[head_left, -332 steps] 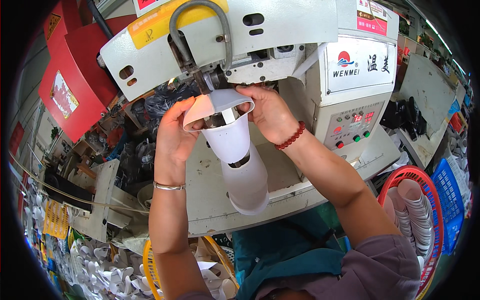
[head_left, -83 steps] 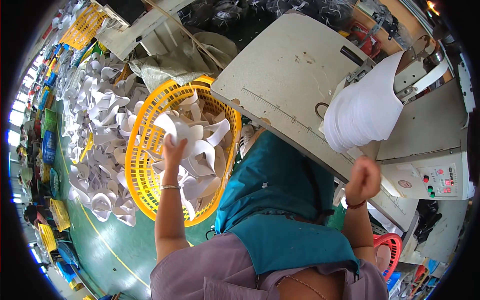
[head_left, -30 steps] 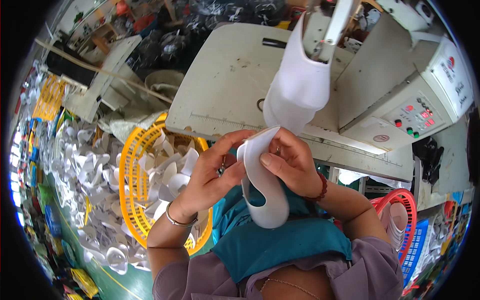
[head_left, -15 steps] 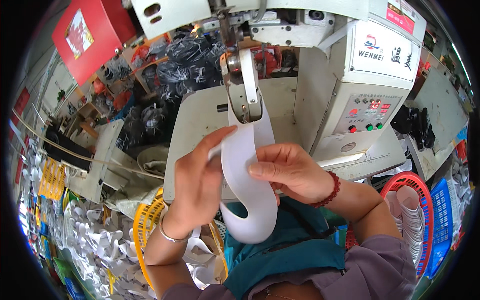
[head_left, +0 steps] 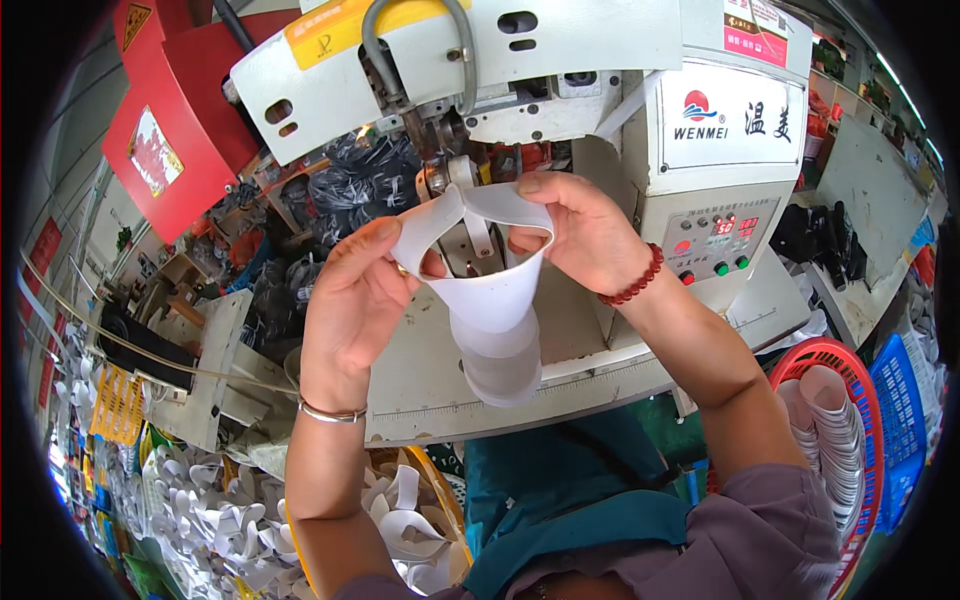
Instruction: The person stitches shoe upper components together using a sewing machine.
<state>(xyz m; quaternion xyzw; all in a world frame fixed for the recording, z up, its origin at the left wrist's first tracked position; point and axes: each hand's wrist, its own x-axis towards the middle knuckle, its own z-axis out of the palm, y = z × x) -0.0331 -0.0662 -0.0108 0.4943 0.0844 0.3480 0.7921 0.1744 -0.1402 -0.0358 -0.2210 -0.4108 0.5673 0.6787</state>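
Observation:
A white shoe upper [head_left: 490, 302] is spread in a loop around the narrow metal post [head_left: 478, 238] of a seam-pressing machine. My left hand [head_left: 348, 290] pinches the loop's left edge between thumb and fingers. On the opposite side, my right hand [head_left: 592, 235] grips the top right edge, thumb above and some fingertips inside the loop. The joined point of the upper lies under the machine's roller head [head_left: 455, 178], and its rounded toe end hangs down toward me. Part of the post is hidden behind the upper.
A control panel [head_left: 712, 235] with lit digits and buttons faces me at the right. The machine's pale table [head_left: 600, 375] carries a ruler strip. Stacked white pieces fill a red basket [head_left: 873, 430]; loose ones fill a yellow basket [head_left: 447, 490]. A red metal box [head_left: 180, 130] hangs far left.
The upper has gone up and away from me to the roller head, and its top is now opened around the post. Both hands moved up with it and spread apart. My view has shifted.

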